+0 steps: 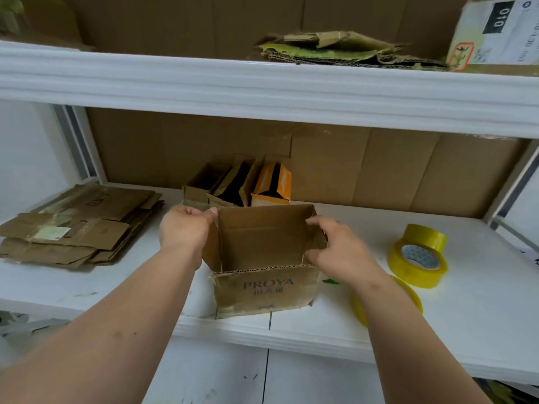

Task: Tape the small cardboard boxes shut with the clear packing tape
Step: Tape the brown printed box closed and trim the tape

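A small brown cardboard box [264,290] printed PROYA stands on the white shelf [466,330], its top flaps up and its inside showing. My left hand [185,228] grips the left flap near the far corner. My right hand [339,249] pinches the right flap. Three rolls of yellowish clear tape lie to the right: one flat roll [418,265], one leaning behind it [427,236], and one [408,293] partly hidden under my right forearm.
Several small open boxes, one of them orange [272,185], stand behind the box at the cardboard back wall. A stack of flattened cartons [78,225] lies at the left. The upper shelf [262,88] carries crushed cardboard and a labelled carton [495,33].
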### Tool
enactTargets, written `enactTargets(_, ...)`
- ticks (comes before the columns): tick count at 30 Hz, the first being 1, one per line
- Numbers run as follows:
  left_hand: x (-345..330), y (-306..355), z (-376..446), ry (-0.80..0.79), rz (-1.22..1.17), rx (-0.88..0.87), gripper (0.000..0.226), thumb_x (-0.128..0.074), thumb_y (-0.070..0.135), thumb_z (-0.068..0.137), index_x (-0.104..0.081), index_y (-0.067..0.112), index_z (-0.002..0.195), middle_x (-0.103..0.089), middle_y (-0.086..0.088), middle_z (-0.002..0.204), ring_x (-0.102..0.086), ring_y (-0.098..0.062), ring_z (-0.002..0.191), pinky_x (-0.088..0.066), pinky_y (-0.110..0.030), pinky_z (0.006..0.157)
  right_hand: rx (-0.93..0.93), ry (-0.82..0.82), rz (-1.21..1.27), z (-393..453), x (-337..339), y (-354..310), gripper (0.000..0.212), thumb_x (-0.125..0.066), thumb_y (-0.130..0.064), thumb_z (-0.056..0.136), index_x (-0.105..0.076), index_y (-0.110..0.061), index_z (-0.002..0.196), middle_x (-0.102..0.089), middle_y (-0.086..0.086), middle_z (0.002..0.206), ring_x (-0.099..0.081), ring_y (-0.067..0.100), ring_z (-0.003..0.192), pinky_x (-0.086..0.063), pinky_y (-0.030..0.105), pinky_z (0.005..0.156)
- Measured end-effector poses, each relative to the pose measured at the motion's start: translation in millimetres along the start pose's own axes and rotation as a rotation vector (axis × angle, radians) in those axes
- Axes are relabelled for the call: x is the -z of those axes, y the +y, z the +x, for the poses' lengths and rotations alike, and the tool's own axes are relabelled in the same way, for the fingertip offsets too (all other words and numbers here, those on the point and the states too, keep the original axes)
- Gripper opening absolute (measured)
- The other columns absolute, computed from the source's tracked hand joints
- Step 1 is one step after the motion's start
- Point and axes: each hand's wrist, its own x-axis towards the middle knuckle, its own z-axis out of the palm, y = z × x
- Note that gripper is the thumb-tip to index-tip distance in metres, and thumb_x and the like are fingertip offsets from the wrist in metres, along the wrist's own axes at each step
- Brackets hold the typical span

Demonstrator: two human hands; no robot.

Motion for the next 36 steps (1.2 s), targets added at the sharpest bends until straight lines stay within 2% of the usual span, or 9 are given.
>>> enactTargets(5,-14,-4,-2,-0.098,0.044,-0.082,0.026,-0.072,0.028,0.089,-0.051,0.014,0.083,-0.061,-0.006,0.084,-0.054,-0.015,0.079,-0.042,-0.033,0.074,0.094,-0.002,0.100,4,-10,10,0.090,-0.069,-0.018,0.085,-0.013,-0.042,0.151,-0.035,-0.013,0.120,-0.051,0.017,0.093,-0.049,0.031,0.077)
enactTargets(12,-25,-2,11,-0.049,0.018,-0.073,0.015,-0.062,0.025,0.095,-0.055,0.015,0.088,-0.060,-0.004,0.084,-0.058,-0.023,0.082,-0.040,-0.028,0.065,0.079,-0.109,0.083,14,-12,9,0.043,-0.058,-0.014,0.091,-0.061,-0.029,0.131,-0.051,-0.015,0.109,-0.053,0.007,0.098,-0.046,0.018,0.069)
enactTargets(18,-13,-14,14,-0.300,0.166,-0.152,0.005,-0.056,0.017,0.098,-0.056,0.020,0.102,-0.071,-0.005,0.097,-0.067,-0.019,0.092,-0.053,-0.037,0.083,0.040,-0.080,0.147,14,-11,19,0.031,-0.055,-0.054,0.087,-0.060,-0.045,0.116,-0.055,-0.033,0.103,-0.051,0.011,0.119,-0.043,0.047,0.105)
enactTargets(23,5,-5,-10,-0.691,0.423,-0.233,0.050,-0.039,0.068,0.089,-0.054,0.033,0.120,-0.069,0.011,0.112,-0.056,-0.008,0.109,-0.040,-0.038,0.099,0.016,-0.209,0.323,15,-2,30,0.084,-0.066,-0.085,0.050,-0.052,-0.046,0.123,-0.065,-0.033,0.102,-0.054,0.010,0.117,-0.054,0.038,0.088)
enactTargets(26,20,-1,-12,-0.856,0.372,-0.106,0.089,-0.013,0.086,0.072,-0.056,0.032,0.127,-0.070,0.014,0.117,-0.047,-0.004,0.118,-0.017,-0.038,0.110,0.002,-0.207,0.370,13,0,34,0.077,-0.073,-0.079,0.052,-0.052,-0.046,0.118,-0.067,-0.027,0.105,-0.059,0.007,0.110,-0.057,0.046,0.089)
enactTargets(28,32,-3,-6,-0.935,0.360,-0.127,0.101,-0.027,0.101,0.058,-0.059,0.034,0.126,-0.070,0.016,0.118,-0.046,-0.007,0.126,-0.016,-0.040,0.116,0.013,-0.108,0.357,13,-5,34,0.056,-0.071,-0.076,0.063,-0.056,-0.046,0.108,-0.065,-0.024,0.105,-0.058,0.005,0.107,-0.054,0.048,0.093)
enactTargets(31,34,-12,-3,-0.877,0.296,-0.181,0.078,-0.087,0.063,0.049,-0.063,0.027,0.114,-0.068,0.004,0.113,-0.060,-0.017,0.114,-0.047,-0.027,0.094,0.013,0.064,0.318,18,-17,33,0.045,-0.070,-0.072,0.069,-0.055,-0.044,0.101,-0.062,-0.023,0.099,-0.059,0.007,0.105,-0.046,0.050,0.101)
enactTargets(33,26,-24,-2,-0.692,0.219,-0.224,0.058,-0.092,0.018,0.062,-0.059,0.024,0.109,-0.065,-0.001,0.109,-0.062,-0.025,0.109,-0.052,-0.028,0.080,0.007,0.126,0.294,23,-26,31,0.047,-0.073,-0.066,0.071,-0.048,-0.048,0.106,-0.062,-0.019,0.088,-0.061,0.010,0.097,-0.051,0.051,0.094)
enactTargets(36,19,-33,-5,-0.443,0.228,-0.311,0.081,-0.088,0.007,0.067,-0.045,0.038,0.129,-0.048,0.003,0.121,-0.056,-0.017,0.110,-0.052,-0.031,0.083,0.012,0.161,0.231,28,-30,29,0.066,-0.076,-0.061,0.070,-0.037,-0.051,0.123,-0.055,-0.016,0.093,-0.058,0.014,0.091,-0.055,0.051,0.085)
